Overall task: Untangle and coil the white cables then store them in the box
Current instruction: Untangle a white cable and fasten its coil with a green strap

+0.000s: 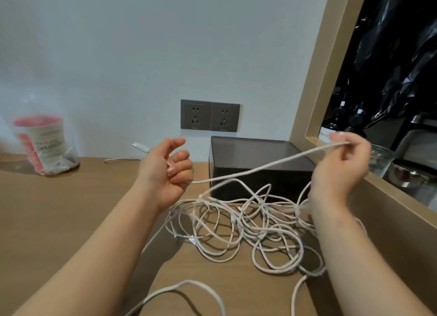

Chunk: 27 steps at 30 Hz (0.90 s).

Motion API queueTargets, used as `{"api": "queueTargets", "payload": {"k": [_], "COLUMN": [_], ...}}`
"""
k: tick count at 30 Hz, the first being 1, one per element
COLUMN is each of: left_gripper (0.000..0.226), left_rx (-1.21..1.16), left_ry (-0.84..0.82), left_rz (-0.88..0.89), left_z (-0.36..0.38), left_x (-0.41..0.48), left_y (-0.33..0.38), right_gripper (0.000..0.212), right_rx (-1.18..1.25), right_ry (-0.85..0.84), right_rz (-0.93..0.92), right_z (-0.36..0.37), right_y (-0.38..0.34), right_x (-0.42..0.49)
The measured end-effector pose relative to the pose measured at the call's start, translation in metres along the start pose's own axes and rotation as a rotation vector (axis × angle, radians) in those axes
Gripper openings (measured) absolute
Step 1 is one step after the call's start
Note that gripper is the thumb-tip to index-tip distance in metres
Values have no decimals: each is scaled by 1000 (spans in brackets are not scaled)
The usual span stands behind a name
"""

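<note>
Step now: pulling one white cable (260, 168) free from the messy pile. No coil is made yet, I think.
Left hand (165, 171): the fingers curl round one end of the cable. The plug (140, 147) pokes out behind the hand.
Right hand (340, 164): the thumb and fingertips pinch the same cable, up high near the wooden frame (314, 84).
The cable: it runs tight from hand to hand, in the air over the front of the box.
The pile (248, 223): lots of white loops lie crossed over each other on the table (71, 209), just in front of the box. I cannot tell how many cables are in it.
The box (288, 183): dark, and it looks open on top. It sits at the back by the wall. I see no cable inside it.
Next move: I think the rest of this cable has to slide out of the pile slowly, then be wound into rings.
What could get in the way: a hard pull may make a knot tighter. A loose loop (189, 285) lies near the table edge and could slip off.
Other things: two wall sockets (210, 115) above the box, a plastic bag with a cup in it (42, 143) far to the left, and a glass jar (380, 157) on the right past the frame.
</note>
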<state>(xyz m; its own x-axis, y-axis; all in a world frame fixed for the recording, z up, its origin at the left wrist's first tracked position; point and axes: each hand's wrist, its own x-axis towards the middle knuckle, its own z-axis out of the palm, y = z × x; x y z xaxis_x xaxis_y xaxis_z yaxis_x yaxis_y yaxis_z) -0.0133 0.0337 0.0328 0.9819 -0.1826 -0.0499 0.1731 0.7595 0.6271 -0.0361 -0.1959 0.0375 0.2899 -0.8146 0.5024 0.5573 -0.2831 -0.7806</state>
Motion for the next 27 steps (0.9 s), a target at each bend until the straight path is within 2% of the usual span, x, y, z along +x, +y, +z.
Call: {"api": "queueTargets", "payload": {"k": [2, 5, 7, 10, 13, 14, 16, 17, 18, 19, 20, 22, 23, 24, 27], "left_gripper": [16, 9, 5, 12, 19, 22, 25, 25, 25, 25, 24, 24, 25, 25, 27], "left_rx": [181, 570, 774, 944, 989, 966, 877, 845, 829, 822, 818, 822, 832, 848, 899], "left_ry": [60, 125, 138, 130, 118, 133, 154, 149, 138, 126, 117, 110, 107, 106, 93], "left_rz": [80, 190, 251, 298, 288, 283, 278, 274, 270, 273, 285, 324, 348, 374, 416], "left_z": [-8, -24, -36, -51, -58, -59, -58, -57, -56, -54, -53, -53, -52, -52, -52], "left_x": [1, 0, 2, 8, 13, 14, 15, 15, 15, 15, 15, 13, 12, 12, 12], "left_y": [-6, -27, -40, -43, -40, -38, -35, -33, -33, -32, -33, -34, -34, -34, -34], "right_gripper": [23, 21, 27, 41, 49, 51, 47, 42, 37, 31, 26, 19, 18, 18, 24], "right_rx": [-9, -343, -429, -407, -358, -374, -475, -463, -404, -329, -251, -245, -329, -441, -663], "right_ry": [-59, -518, -676, -673, -717, -659, -411, -296, -253, -305, -457, -921, -1123, -1248, -1349], "right_rz": [19, 127, 196, 267, 354, 336, 84, -118, -330, -531, -709, -889, -907, -890, -668], "right_z": [0, 4, 3, -2, -9, -11, -16, -17, -17, -15, -12, -3, 1, 3, 1], "right_y": [4, 31, 50, 57, 56, 55, 46, 37, 28, 20, 16, 16, 19, 23, 33], "right_x": [2, -19, -38, -47, -35, -33, -33, -38, -46, -59, -75, -107, -117, -123, -112]}}
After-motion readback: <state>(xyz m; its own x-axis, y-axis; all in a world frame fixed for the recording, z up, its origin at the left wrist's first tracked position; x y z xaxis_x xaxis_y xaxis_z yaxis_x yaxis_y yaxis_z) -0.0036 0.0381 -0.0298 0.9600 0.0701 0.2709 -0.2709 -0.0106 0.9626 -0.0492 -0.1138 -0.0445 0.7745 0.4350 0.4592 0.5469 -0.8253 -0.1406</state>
